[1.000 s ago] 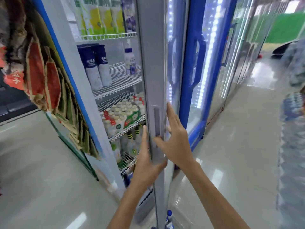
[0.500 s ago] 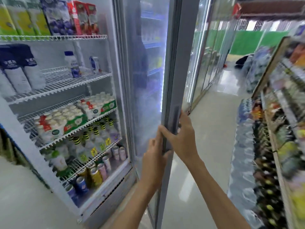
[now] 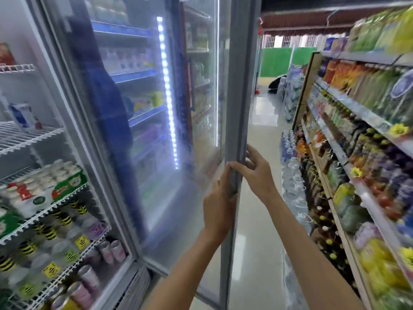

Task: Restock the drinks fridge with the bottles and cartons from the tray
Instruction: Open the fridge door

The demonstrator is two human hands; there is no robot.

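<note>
Fridge (image 3: 26,198) left, door (image 3: 237,108) middle, shelves (image 3: 357,153) right.

1. Wire fridge shelves (image 3: 33,139) at 9 o'clock — the upper carries a white-and-blue carton (image 3: 23,117).
2. Next shelf down: white-capped bottles (image 3: 44,186).
3. Lower shelves at 7 o'clock — striped-cap bottles (image 3: 64,222), then cans (image 3: 89,278).

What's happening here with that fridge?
A person is holding the edge of the glass fridge door with both hands: left hand on the near side, right hand wrapped round the far side. The door stands open, showing wire shelves with bottles and cans. No tray is in view.
</note>
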